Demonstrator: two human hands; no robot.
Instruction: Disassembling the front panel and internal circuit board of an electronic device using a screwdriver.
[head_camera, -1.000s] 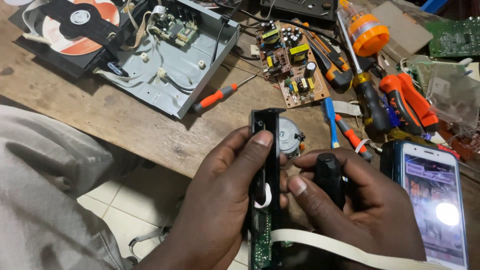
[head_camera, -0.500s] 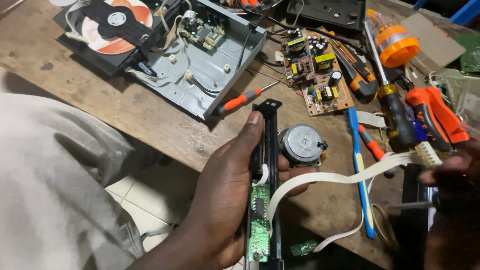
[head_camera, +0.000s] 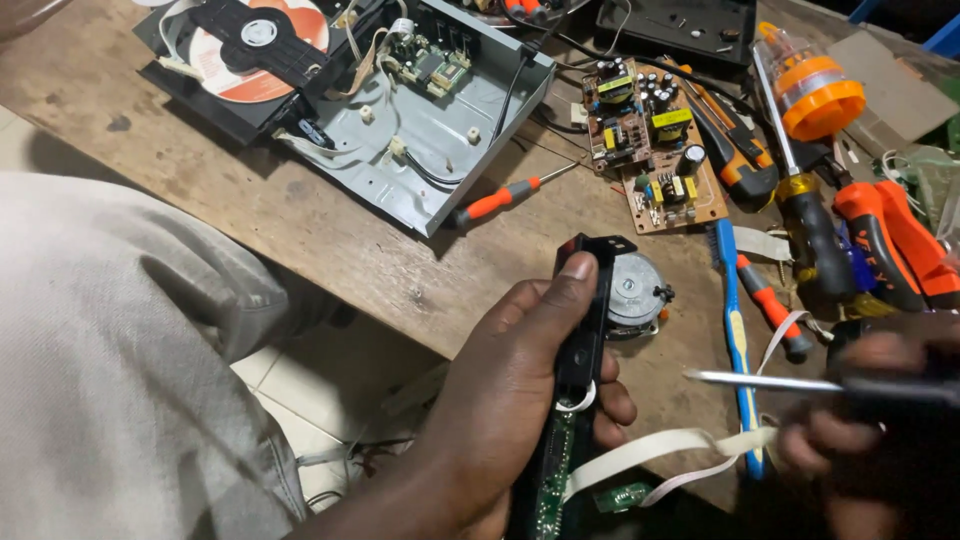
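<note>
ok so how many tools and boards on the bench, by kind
screwdrivers: 4, one in the right hand, a small red one, a small one by the blue toothbrush, a big black-handled one
bare circuit boards: 1
toothbrushes: 1
utility knives: 1
total: 7

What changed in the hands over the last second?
The right hand let go of the small black part, swung off to the right and now brings a screwdriver in, tip pointing left. The left hand kept its grip on the black front panel strip, white ribbon cable trailing.
</note>
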